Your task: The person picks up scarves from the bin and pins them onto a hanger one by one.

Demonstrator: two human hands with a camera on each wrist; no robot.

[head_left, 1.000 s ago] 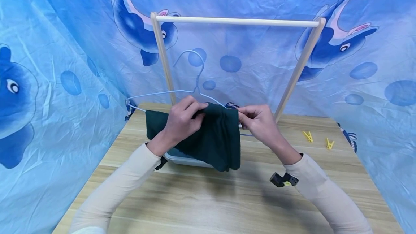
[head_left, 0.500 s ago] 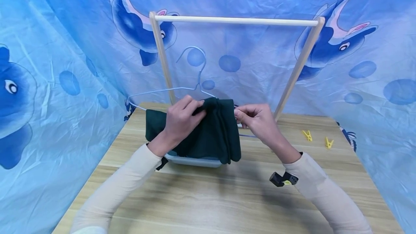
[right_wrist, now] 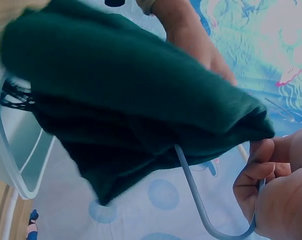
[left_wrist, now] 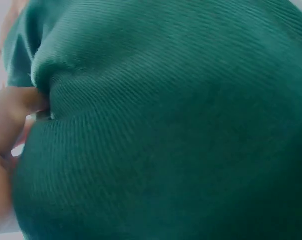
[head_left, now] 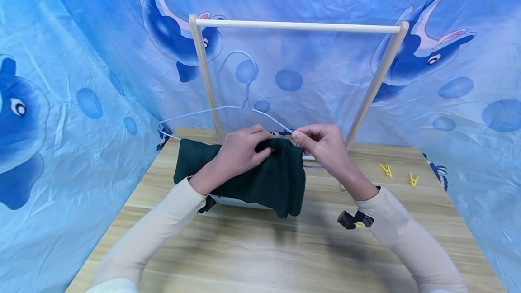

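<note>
A dark green ribbed cloth (head_left: 281, 184) hangs folded over the lower bar of a light blue wire clothes hanger (head_left: 268, 115). The hanger's hook points up, in front of the rack. My left hand (head_left: 244, 148) pinches the cloth's top edge near the middle; in the left wrist view the green fabric (left_wrist: 155, 130) fills most of the picture. My right hand (head_left: 323, 141) grips the hanger's right end, beside the cloth's upper corner. From the right wrist, the bent hanger end (right_wrist: 198, 205) runs out from under the cloth into my curled fingers (right_wrist: 255, 172).
A wooden rack with a white top rail (head_left: 297, 26) stands behind the hanger. Partly under the cloth sits a pale plastic bin (right_wrist: 21, 170). Two yellow clothespins, one nearer (head_left: 413, 179) and one farther (head_left: 386, 170), lie on the table's right side. A blue curtain surrounds the table.
The hanger has risen a little, and more of its right arm shows. My left hand has shifted right along the cloth. The cloth's top right corner has dropped below the hanger's arm.
</note>
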